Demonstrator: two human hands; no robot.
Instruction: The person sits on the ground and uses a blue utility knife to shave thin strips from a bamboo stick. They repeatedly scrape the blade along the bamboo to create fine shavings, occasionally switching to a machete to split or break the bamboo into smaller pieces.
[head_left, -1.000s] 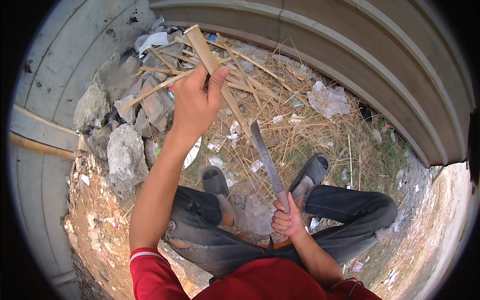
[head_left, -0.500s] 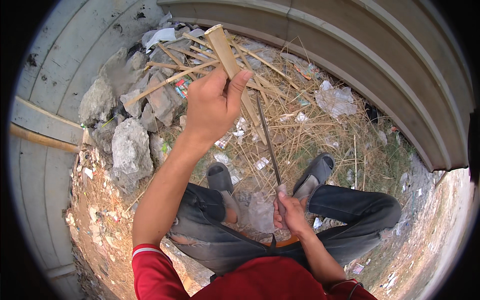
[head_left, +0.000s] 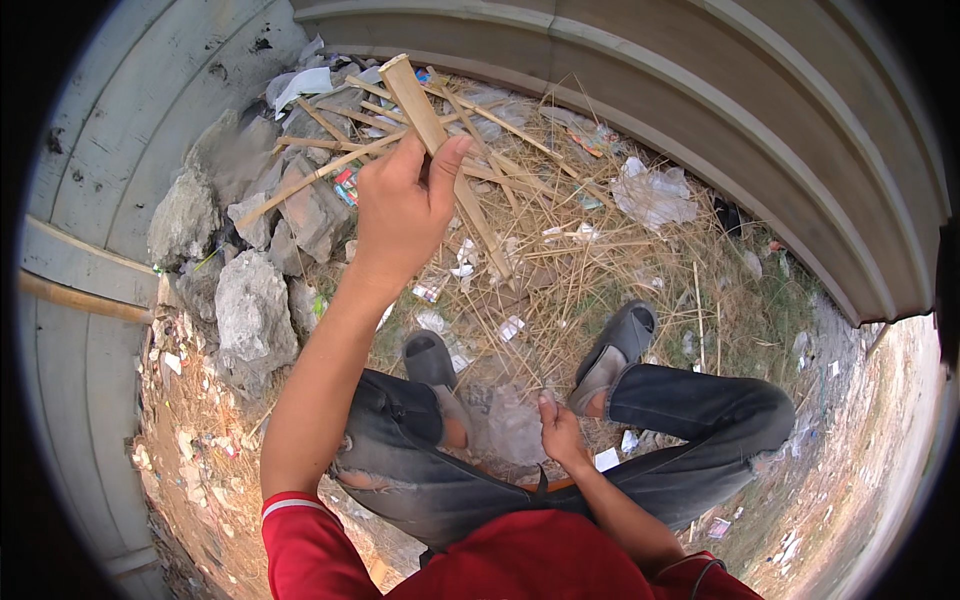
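Observation:
My left hand (head_left: 405, 205) is closed around a pale split bamboo strip (head_left: 421, 112), raised in front of me. Its thick end points up and away, and its thin end slants down toward the straw. Low in front of my lap, my right hand (head_left: 563, 432) stays closed, thumb pointing forward. The knife from the earlier frame hardly shows now; its handle is hidden in the fingers and its blade cannot be made out. Beyond my left hand, several more bamboo strips (head_left: 345, 165) lie criss-crossed on the rubble.
Broken concrete lumps (head_left: 255, 305) are heaped at the left, beside a grey panel wall (head_left: 80, 400). A ribbed metal sheet (head_left: 700, 90) curves along the back and right. Dry straw (head_left: 560, 270) and litter cover the ground. My feet wear grey sandals (head_left: 430, 358).
The bamboo strip and my left hand have shifted slightly left in view. My right hand has turned a little, and the long knife blade seen before no longer shows clearly.

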